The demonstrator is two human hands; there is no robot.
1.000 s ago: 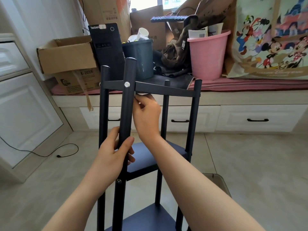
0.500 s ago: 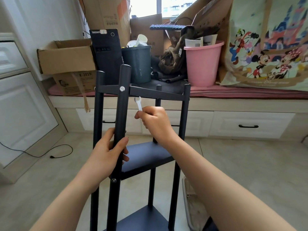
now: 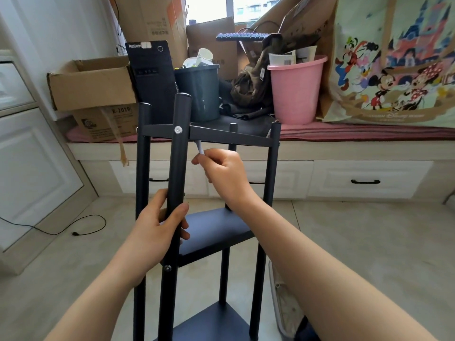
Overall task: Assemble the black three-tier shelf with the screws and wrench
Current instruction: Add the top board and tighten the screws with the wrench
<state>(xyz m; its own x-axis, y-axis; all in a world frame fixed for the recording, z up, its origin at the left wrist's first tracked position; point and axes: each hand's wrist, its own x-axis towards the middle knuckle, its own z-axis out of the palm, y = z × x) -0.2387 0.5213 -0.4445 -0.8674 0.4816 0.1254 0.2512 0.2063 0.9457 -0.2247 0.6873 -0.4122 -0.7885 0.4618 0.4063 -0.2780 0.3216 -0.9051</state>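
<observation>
The black three-tier shelf (image 3: 221,232) stands upright on the floor in front of me, with four posts and three boards. My left hand (image 3: 160,227) grips the near post (image 3: 178,168) between the top and middle tiers. A silver screw (image 3: 178,129) shows on that post at the top tier, another screw (image 3: 168,268) at the middle tier. My right hand (image 3: 222,172) pinches a small silver wrench (image 3: 200,148); its upper end reaches under the top tier's front rail, just right of the near post. The wrench head is hidden behind the rail.
A window bench with drawers (image 3: 364,182) runs behind the shelf, loaded with cardboard boxes (image 3: 93,87), a black computer tower (image 3: 152,77), a dark bin (image 3: 199,92), a pink bucket (image 3: 295,92) and a cartoon bag (image 3: 394,65). White cabinet left; a black cable (image 3: 73,227) lies on the tile floor.
My right hand drew back from the top rail with the wrench, then raised it again so the head sits under the rail. The left hand stays on the post.
</observation>
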